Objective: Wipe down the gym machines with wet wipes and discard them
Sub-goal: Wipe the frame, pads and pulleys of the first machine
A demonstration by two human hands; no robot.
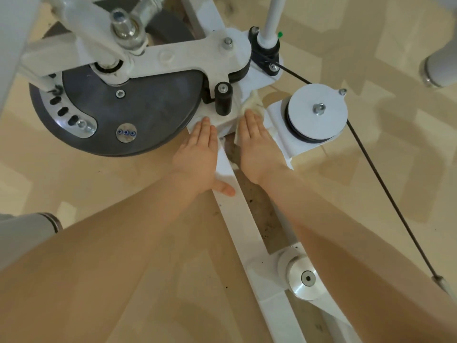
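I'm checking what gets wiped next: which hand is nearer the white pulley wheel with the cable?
Right. The right hand, pressing the wet wipe flat, lies just left of the white pulley wheel. The left hand rests on the frame bar, farther left.

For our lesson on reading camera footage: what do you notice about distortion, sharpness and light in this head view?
Head view: wide-angle bending, so the forearms balloon at the bottom edge; the white frame and cable look fairly straight. Both hands, left and right, and the wipe are slightly soft. Lighting is even and diffuse, with pale reflected patches on the glossy floor.
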